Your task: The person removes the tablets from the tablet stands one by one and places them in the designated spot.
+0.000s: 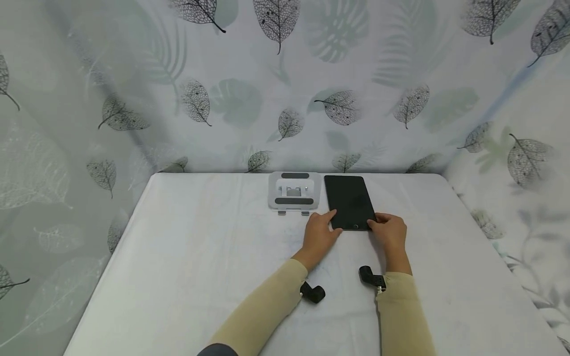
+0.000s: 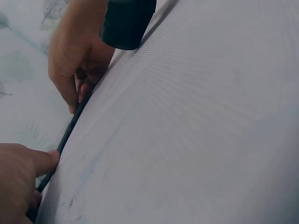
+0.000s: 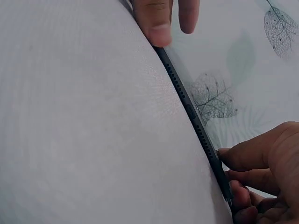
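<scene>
A black tablet (image 1: 349, 198) lies on the white table, screen up, its round button at the near edge. My left hand (image 1: 318, 235) holds its near left corner between thumb and fingers. At the near right corner, my right hand (image 1: 391, 232) pinches the edge, thumb over the screen side. The right wrist view shows the tablet's thin edge (image 3: 191, 112) with speaker holes and a port, close to the cloth. Both hands also meet that dark edge (image 2: 72, 126) in the left wrist view. Some fingertips are hidden behind the tablet.
Just left of the tablet is a white and grey stand (image 1: 294, 201) with dark pads and two small tabs at its near side. A leaf-patterned curtain (image 1: 289, 89) rises behind the table (image 1: 200, 257). Black wrist cameras (image 1: 315, 294) stick out below both sleeves.
</scene>
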Motion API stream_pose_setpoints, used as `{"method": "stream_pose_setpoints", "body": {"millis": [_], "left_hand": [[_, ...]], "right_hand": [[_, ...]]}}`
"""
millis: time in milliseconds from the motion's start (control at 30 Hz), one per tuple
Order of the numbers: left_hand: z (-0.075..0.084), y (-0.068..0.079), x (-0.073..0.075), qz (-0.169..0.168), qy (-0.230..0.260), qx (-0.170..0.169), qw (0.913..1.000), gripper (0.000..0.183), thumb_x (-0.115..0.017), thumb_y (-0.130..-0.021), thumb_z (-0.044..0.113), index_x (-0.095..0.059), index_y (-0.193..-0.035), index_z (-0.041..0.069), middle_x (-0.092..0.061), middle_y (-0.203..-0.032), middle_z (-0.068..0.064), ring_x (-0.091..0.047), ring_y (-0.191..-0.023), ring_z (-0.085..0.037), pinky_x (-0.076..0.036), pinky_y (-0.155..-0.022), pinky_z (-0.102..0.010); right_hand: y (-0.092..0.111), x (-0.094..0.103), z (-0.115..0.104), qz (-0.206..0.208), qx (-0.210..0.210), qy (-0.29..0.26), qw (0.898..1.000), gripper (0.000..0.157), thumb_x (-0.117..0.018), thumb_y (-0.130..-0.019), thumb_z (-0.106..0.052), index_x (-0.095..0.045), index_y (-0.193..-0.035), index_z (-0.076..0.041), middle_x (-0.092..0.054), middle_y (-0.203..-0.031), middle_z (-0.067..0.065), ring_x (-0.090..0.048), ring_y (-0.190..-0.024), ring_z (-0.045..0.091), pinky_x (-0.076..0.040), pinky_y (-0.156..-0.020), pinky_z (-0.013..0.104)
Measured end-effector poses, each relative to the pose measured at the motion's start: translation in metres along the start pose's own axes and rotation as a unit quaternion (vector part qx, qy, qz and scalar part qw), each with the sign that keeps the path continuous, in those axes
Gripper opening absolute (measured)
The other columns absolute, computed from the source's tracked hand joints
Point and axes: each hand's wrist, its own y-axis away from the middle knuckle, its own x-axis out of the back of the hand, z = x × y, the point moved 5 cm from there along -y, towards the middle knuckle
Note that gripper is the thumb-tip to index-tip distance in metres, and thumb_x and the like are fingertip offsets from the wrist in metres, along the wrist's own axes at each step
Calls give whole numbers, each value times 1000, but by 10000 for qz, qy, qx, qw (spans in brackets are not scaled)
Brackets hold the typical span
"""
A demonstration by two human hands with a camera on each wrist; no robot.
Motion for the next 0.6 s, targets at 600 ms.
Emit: {"method": "stream_pose_setpoints", "body": {"millis": [600], "left_hand": [[-3,-10,18,-250,377,20,9990,55,-73,-94,22,-57,-145,7,-69,-100,-7,-57,-92,-16,-50,-77,-26]], "right_hand": [[-5,-2,-12,146,147,-506,9985,44,-57,-101,-26,-64,-136,0,-65,-128,24,-57,-122,37,-47,-103,50]]}}
